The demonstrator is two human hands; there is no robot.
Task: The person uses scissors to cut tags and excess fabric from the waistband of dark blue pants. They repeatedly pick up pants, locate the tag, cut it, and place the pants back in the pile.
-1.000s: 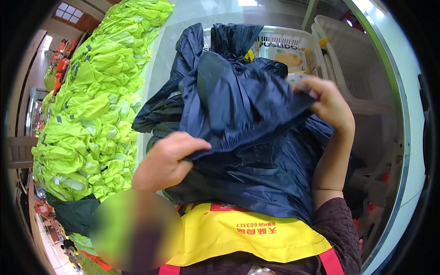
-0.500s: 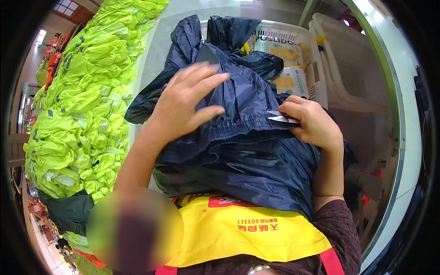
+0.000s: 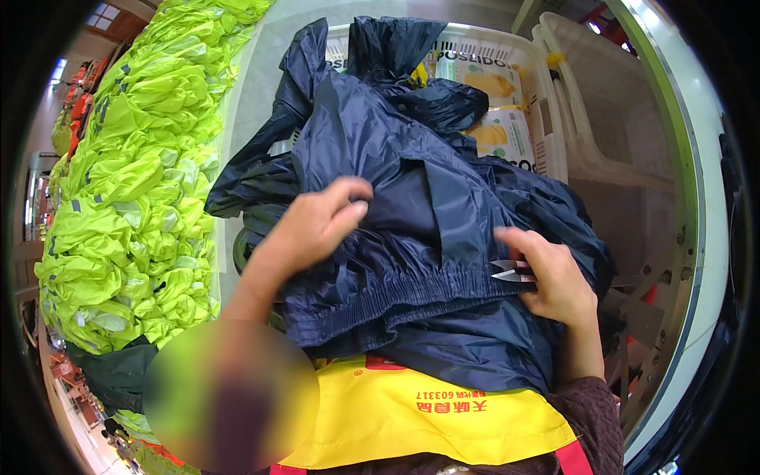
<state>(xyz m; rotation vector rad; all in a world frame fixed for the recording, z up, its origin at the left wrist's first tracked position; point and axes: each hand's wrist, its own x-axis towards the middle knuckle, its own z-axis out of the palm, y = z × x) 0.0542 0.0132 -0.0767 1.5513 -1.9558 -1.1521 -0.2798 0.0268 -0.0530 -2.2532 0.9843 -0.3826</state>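
A shiny navy garment [image 3: 467, 214] with a gathered elastic waistband [image 3: 427, 294] is spread in front of me, its band across my lap side. My left hand [image 3: 313, 226] rests on its left part, fingers curled in toward the thumb around the cloth; the fingertips are partly hidden. In my right hand [image 3: 554, 277] is a small pair of thread snips [image 3: 513, 271], held in the palm with the two pointed blades apart and facing left. They lie over the right end of the waistband. The right thumb and forefinger are near the cloth.
A long heap of neon-yellow garments [image 3: 142, 198] runs along the left. Beyond the navy cloth stands a white plastic basket [image 3: 546, 119] holding printed packages [image 3: 495, 87]. Translucent bins [image 3: 602, 119] are at the right, beside a metal table edge [image 3: 669, 95]. I wear a yellow apron [image 3: 443, 423].
My left hand has come back toward me, its spread fingers now curled. The waistband has shifted nearer to me and lies flatter. My right hand has moved down and slightly right, still holding the snips.
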